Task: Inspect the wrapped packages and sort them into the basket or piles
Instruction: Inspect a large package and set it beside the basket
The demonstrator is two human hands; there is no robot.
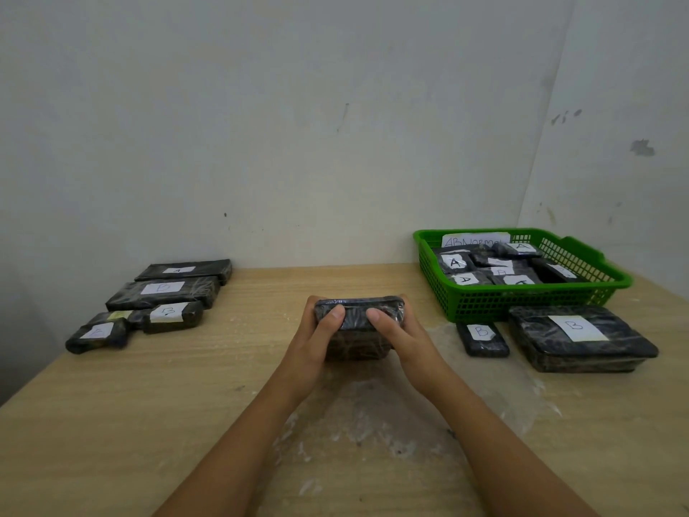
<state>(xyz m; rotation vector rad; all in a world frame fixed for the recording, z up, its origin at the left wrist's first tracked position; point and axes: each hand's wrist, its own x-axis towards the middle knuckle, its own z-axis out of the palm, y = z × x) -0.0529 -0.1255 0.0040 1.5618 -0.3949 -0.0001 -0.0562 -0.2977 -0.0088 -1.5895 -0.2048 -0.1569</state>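
Observation:
A black plastic-wrapped package [357, 339] is held over the middle of the wooden table, tilted so its underside faces me and no label shows. My left hand [312, 343] grips its left end, thumb on the upper edge. My right hand [400, 339] grips its right end the same way. A green basket [496, 305] at the back right carries a paper sign and several wrapped packages marked A. In front of it lie a small package marked B [482, 339] and a large one marked B [576, 335].
At the back left lies a group of several wrapped packages: a long one marked A [186, 271], a big one marked B [164, 291] and smaller ones [167, 316] in front. The table [156, 404] stands in a corner of white walls. A whitish scuffed patch marks the tabletop near me.

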